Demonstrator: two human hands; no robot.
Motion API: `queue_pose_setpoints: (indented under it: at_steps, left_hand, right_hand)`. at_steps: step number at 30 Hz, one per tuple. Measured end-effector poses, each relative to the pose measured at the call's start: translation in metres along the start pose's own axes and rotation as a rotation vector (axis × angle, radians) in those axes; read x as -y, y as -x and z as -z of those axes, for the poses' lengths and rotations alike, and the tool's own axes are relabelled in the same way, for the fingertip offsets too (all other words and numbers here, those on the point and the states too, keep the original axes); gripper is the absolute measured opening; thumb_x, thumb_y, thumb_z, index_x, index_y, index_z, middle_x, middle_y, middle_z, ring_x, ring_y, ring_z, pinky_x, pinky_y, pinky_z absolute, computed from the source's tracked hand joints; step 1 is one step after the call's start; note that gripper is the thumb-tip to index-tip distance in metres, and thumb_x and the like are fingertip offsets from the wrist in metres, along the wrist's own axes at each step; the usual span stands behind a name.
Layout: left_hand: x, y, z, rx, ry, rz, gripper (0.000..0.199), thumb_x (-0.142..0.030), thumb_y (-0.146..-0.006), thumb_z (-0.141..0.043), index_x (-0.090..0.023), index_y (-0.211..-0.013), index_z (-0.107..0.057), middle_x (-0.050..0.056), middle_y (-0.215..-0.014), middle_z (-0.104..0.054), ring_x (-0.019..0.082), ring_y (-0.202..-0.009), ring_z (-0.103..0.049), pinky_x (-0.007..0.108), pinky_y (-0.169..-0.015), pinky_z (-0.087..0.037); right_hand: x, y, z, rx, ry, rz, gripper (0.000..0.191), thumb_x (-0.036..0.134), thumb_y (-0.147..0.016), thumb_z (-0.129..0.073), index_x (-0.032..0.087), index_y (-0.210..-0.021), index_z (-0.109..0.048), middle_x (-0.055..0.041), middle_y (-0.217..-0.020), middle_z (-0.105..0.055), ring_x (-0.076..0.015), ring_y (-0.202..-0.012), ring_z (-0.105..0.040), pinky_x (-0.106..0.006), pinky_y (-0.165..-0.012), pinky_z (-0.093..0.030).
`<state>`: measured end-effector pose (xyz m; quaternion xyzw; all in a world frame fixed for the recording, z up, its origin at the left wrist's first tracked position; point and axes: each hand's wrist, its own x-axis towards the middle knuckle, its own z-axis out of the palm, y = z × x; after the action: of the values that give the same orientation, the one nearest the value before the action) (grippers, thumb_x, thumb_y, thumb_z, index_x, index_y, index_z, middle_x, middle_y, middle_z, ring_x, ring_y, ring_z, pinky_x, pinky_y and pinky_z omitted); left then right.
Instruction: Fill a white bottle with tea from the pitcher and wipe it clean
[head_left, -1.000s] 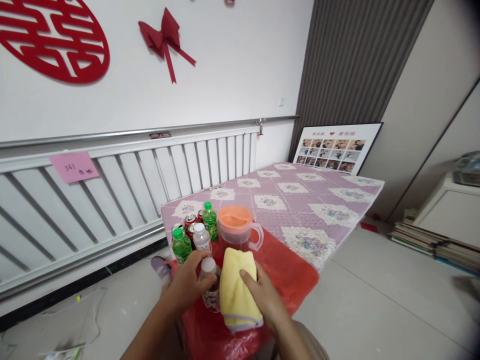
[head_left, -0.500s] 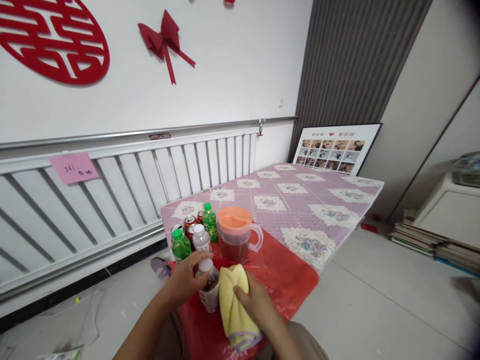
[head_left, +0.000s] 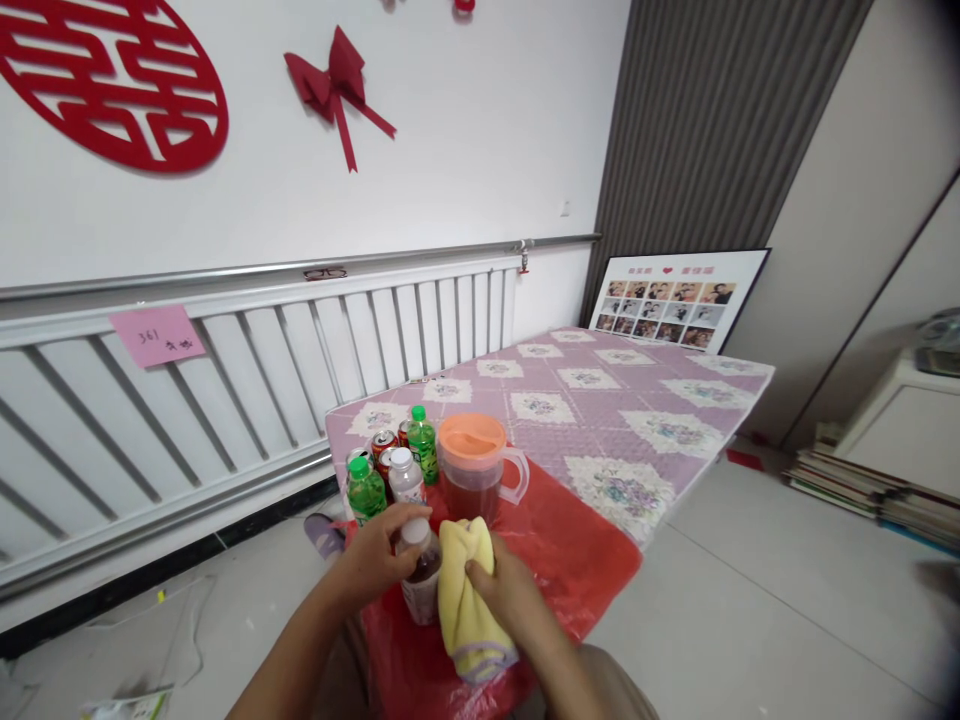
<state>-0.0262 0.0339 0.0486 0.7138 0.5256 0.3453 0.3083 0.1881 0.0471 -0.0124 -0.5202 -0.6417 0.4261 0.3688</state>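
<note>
My left hand (head_left: pixel 384 555) is closed round the upper part of a bottle (head_left: pixel 421 590) with a white cap and dark contents, upright on the red plastic sheet (head_left: pixel 570 550). A folded yellow cloth (head_left: pixel 466 610) is gripped in my right hand (head_left: pixel 504 590), its edge against the bottle's right side. Just behind them stands a clear pitcher (head_left: pixel 471 485) with an orange lid and brown liquid. To its left are a white-capped bottle (head_left: pixel 407 480), two green bottles (head_left: pixel 366 492) (head_left: pixel 424 448) and several red cans (head_left: pixel 384 442).
A purple flowered cover (head_left: pixel 540 405) lies over the table behind the pitcher. A white radiator (head_left: pixel 300 370) runs along the wall on the left. A photo board (head_left: pixel 667 300) leans at the back right. Stacked books (head_left: pixel 862 490) lie on the floor at right.
The yellow cloth has shifted slightly up with my right hand. My left hand stays on the same bottle. The whole view has moved a little.
</note>
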Motion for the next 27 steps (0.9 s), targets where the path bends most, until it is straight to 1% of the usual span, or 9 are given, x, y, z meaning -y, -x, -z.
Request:
queue_pose_setpoints:
  at_steps: [4, 7, 10, 12, 14, 18, 23, 25, 27]
  left_hand:
    - [-0.001, -0.001, 0.003, 0.038, 0.033, -0.008, 0.05, -0.013, -0.069, -0.057, -0.021, -0.117, -0.067, 0.007, -0.127, -0.067, 0.025, -0.12, -0.061, 0.037, -0.105, -0.047]
    - [0.003, 0.001, -0.001, 0.017, 0.039, 0.002, 0.056, -0.015, -0.07, -0.059, -0.021, -0.125, -0.062, 0.008, -0.135, -0.063, 0.026, -0.127, -0.056, 0.041, -0.112, -0.041]
    - [0.014, 0.008, -0.014, -0.101, 0.088, 0.053, 0.075, -0.017, -0.065, -0.067, -0.019, -0.138, -0.049, 0.012, -0.146, -0.052, 0.03, -0.136, -0.048, 0.046, -0.116, -0.035]
    - [0.025, 0.015, -0.025, -0.195, 0.144, 0.1, 0.085, -0.017, -0.061, -0.071, -0.016, -0.141, -0.044, 0.015, -0.148, -0.049, 0.033, -0.136, -0.046, 0.048, -0.114, -0.037]
    - [0.034, 0.021, -0.036, -0.219, 0.187, 0.145, 0.085, -0.017, -0.061, -0.072, -0.014, -0.14, -0.043, 0.016, -0.145, -0.052, 0.034, -0.133, -0.049, 0.048, -0.112, -0.04]
    - [0.042, 0.027, -0.045, -0.181, 0.214, 0.222, 0.078, -0.018, -0.064, -0.07, -0.014, -0.138, -0.045, 0.014, -0.135, -0.061, 0.032, -0.123, -0.058, 0.047, -0.106, -0.046]
    - [0.035, 0.028, -0.044, -0.237, 0.196, 0.236, 0.073, -0.018, -0.063, -0.07, -0.019, -0.133, -0.051, 0.01, -0.129, -0.066, 0.031, -0.115, -0.064, 0.046, -0.103, -0.049]
    - [0.032, 0.028, -0.042, -0.231, 0.182, 0.24, 0.072, -0.018, -0.063, -0.069, -0.02, -0.133, -0.05, 0.009, -0.129, -0.066, 0.03, -0.114, -0.064, 0.046, -0.103, -0.049]
    - [0.029, 0.029, -0.04, -0.201, 0.164, 0.262, 0.074, -0.016, -0.064, -0.069, -0.02, -0.134, -0.048, 0.009, -0.13, -0.066, 0.03, -0.113, -0.065, 0.046, -0.104, -0.048]
  right_hand:
    - [-0.002, 0.002, 0.011, -0.029, 0.039, -0.01, 0.046, 0.028, -0.077, -0.056, 0.012, -0.121, -0.059, -0.0179, -0.115, -0.071, -0.0314, -0.104, -0.067, -0.043, -0.093, -0.046]
    - [0.005, -0.003, 0.021, -0.055, 0.009, 0.002, 0.046, 0.034, -0.081, -0.053, 0.013, -0.122, -0.056, -0.0167, -0.118, -0.07, -0.0289, -0.105, -0.067, -0.04, -0.092, -0.048]
    - [0.015, -0.008, 0.028, -0.076, -0.028, 0.011, 0.048, 0.037, -0.083, -0.053, 0.014, -0.125, -0.054, -0.0153, -0.123, -0.068, -0.0283, -0.108, -0.065, -0.04, -0.093, -0.047]
    - [0.02, -0.011, 0.029, -0.065, -0.054, 0.017, 0.049, 0.038, -0.082, -0.054, 0.015, -0.126, -0.054, -0.0146, -0.123, -0.068, -0.0284, -0.108, -0.065, -0.04, -0.093, -0.048]
    - [0.025, -0.014, 0.027, -0.026, -0.085, 0.02, 0.048, 0.04, -0.083, -0.055, 0.015, -0.124, -0.055, -0.0136, -0.122, -0.069, -0.028, -0.107, -0.066, -0.039, -0.09, -0.05]
    - [0.027, -0.025, 0.019, 0.074, -0.106, 0.01, 0.045, 0.041, -0.084, -0.055, 0.015, -0.121, -0.058, -0.0116, -0.115, -0.073, -0.0274, -0.098, -0.07, -0.038, -0.082, -0.054]
    - [0.019, -0.039, 0.014, 0.137, -0.013, 0.009, 0.04, 0.035, -0.082, -0.057, 0.015, -0.117, -0.063, -0.0085, -0.109, -0.075, -0.0269, -0.097, -0.069, -0.038, -0.084, -0.053]
    - [0.015, -0.041, 0.014, 0.148, 0.054, 0.009, 0.036, 0.03, -0.08, -0.057, 0.016, -0.113, -0.065, -0.0077, -0.108, -0.075, -0.0263, -0.098, -0.068, -0.038, -0.085, -0.052]
    - [0.012, -0.038, 0.015, 0.16, 0.129, 0.007, 0.034, 0.024, -0.078, -0.057, 0.016, -0.11, -0.066, -0.0092, -0.108, -0.075, -0.0264, -0.097, -0.068, -0.037, -0.085, -0.051]
